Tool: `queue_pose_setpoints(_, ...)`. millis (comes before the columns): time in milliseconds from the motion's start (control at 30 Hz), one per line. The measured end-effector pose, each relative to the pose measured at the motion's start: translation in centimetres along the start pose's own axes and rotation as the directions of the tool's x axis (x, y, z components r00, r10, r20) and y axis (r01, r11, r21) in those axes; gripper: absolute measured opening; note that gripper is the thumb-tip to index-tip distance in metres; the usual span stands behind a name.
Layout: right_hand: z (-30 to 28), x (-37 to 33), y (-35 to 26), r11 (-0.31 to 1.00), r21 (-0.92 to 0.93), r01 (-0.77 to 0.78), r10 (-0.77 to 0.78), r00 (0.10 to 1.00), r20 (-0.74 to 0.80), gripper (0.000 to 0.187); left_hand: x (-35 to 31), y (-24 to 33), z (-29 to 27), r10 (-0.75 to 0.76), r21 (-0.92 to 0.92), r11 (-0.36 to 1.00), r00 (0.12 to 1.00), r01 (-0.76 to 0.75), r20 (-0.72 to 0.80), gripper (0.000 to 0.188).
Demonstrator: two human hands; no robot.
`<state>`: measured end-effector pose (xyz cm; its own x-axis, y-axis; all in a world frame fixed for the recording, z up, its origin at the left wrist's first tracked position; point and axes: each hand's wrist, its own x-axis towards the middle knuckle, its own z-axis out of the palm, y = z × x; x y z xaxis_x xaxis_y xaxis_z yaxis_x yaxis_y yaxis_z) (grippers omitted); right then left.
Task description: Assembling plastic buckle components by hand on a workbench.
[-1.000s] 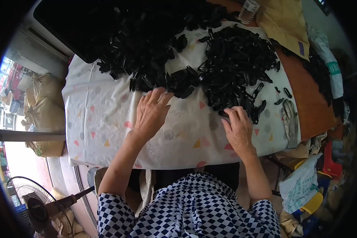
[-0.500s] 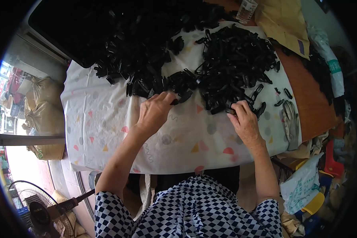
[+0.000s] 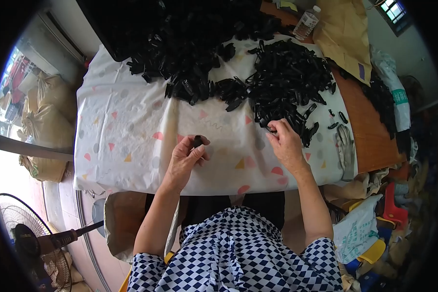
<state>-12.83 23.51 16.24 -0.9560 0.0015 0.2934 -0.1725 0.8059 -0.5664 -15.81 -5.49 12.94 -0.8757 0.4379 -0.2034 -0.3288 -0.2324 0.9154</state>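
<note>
My left hand (image 3: 186, 160) is raised over the near part of the patterned tablecloth (image 3: 131, 126), its fingers closed around a small black plastic piece (image 3: 198, 141). At the near edge of the right-hand pile of black plastic pieces (image 3: 294, 73), my right hand (image 3: 286, 145) pinches what looks like another dark piece, largely hidden by the fingertips. A larger heap of similar pieces (image 3: 190, 58) spreads over the far left and middle. A thin trail of pieces (image 3: 230, 90) links the two piles.
Gloves (image 3: 345, 151) lie at the cloth's right edge, near a few loose pieces. Far right are a clear bottle (image 3: 306, 23) and a brown paper bag (image 3: 343, 39). A large black container (image 3: 104, 29) stands far left. A fan (image 3: 34, 243) and full sacks (image 3: 46, 117) are left of the table.
My left hand has drawn back from the heap toward me, bringing a black piece with it. My right hand stays by the right pile's near edge. The view has shifted slightly.
</note>
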Motion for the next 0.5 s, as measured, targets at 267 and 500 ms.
queue_pose_setpoints(267,1.6,1.8,1.0,0.952,-0.303,0.048,-0.029,0.997,0.066,0.022,-1.8,-1.9,0.9,0.029,0.199,0.979,0.999,-0.031,0.014,0.033)
queue_pose_setpoints(500,-0.4,1.4,-2.3,0.703,0.593,-0.393,0.39,0.91,0.141,0.019,-3.1,-1.6,2.4,0.209,0.311,0.93,0.978,-0.194,-0.015,0.025)
